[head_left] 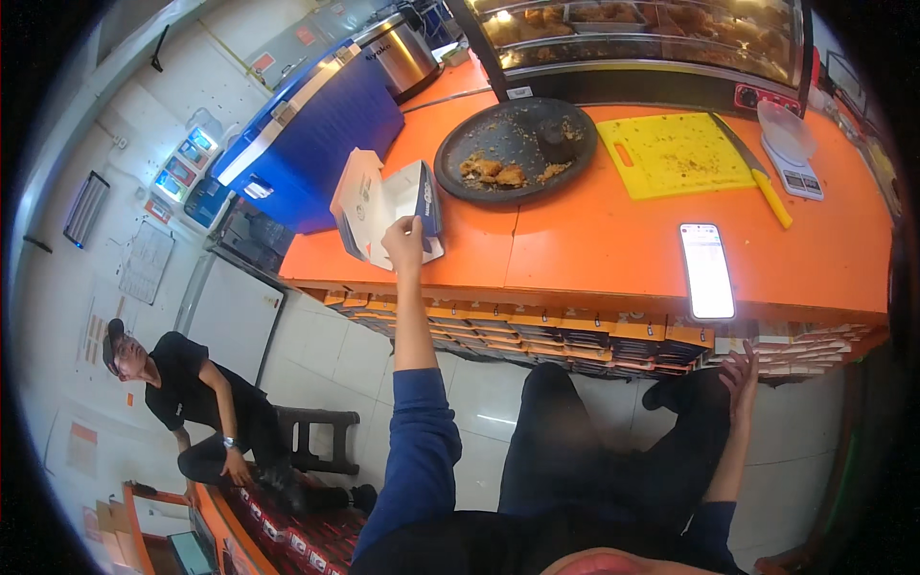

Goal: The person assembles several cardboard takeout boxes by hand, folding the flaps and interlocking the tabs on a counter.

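Left grip [403, 243] — on carton [393, 199] | open | white inside — navy side

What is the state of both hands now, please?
Left hand: closed, fingers curled on the near edge of the box.
Right hand: open, fingers loosely spread beside the right knee, nothing seen in it.

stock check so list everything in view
cooler: one, blue, left
carton: one, white, by cooler
tray: one, black, centre
food: several, brown, on tray
board: one, yellow, beside tray
knife: one, yellow handle, board's edge
scale: one, white, far right
phone: one, white screen, front
display case: one, black, back
pot: one, silver, behind cooler
counter: one, orange, centre
boxes: many, orange, under counter
stool: one, black, left
person: one, black clothes, left
left fingers: one hand, blue sleeve, at carton
right fingers: one hand, blue sleeve, below phone
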The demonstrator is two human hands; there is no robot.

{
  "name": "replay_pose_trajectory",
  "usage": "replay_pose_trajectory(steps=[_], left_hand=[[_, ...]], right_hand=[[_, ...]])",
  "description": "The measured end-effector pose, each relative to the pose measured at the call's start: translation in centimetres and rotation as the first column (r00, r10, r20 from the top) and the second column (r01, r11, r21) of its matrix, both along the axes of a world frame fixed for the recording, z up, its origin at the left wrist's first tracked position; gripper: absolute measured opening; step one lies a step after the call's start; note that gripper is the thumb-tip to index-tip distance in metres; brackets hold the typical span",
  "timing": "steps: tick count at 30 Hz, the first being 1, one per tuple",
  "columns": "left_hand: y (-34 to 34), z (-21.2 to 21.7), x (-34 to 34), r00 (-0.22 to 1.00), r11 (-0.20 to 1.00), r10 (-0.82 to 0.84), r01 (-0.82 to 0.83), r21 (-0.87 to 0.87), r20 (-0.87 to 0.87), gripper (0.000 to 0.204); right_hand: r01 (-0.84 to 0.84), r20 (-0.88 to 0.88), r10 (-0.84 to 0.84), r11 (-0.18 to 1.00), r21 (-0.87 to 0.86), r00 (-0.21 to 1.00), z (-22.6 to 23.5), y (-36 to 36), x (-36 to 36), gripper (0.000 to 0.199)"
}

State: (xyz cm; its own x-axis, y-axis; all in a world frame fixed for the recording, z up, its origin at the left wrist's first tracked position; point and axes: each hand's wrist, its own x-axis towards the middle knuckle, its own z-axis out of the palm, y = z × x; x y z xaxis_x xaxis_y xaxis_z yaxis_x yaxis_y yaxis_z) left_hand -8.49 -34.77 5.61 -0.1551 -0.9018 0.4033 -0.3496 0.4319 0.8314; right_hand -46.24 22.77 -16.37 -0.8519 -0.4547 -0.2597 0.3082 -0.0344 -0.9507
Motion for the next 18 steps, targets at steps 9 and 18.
replay_pose_trajectory(steps=[9, 18], left_hand=[[5.9, 2.6, -3.4, 0.843, 0.475, 0.536, -0.356, -0.804, -0.057, 0.005], [25.4, 3.2, -3.4, 0.987, 0.371, 0.039, 0.130, -0.920, 0.155, 0.034]], right_hand=[[0.102, -0.637, 0.014, 0.984, 0.145, 0.771, 10.3, -3.5, 10.9, 0.024], [-0.222, -0.975, 0.099, 0.974, 0.054, 0.197, 21.1, -7.5, 18.4, 0.048]])
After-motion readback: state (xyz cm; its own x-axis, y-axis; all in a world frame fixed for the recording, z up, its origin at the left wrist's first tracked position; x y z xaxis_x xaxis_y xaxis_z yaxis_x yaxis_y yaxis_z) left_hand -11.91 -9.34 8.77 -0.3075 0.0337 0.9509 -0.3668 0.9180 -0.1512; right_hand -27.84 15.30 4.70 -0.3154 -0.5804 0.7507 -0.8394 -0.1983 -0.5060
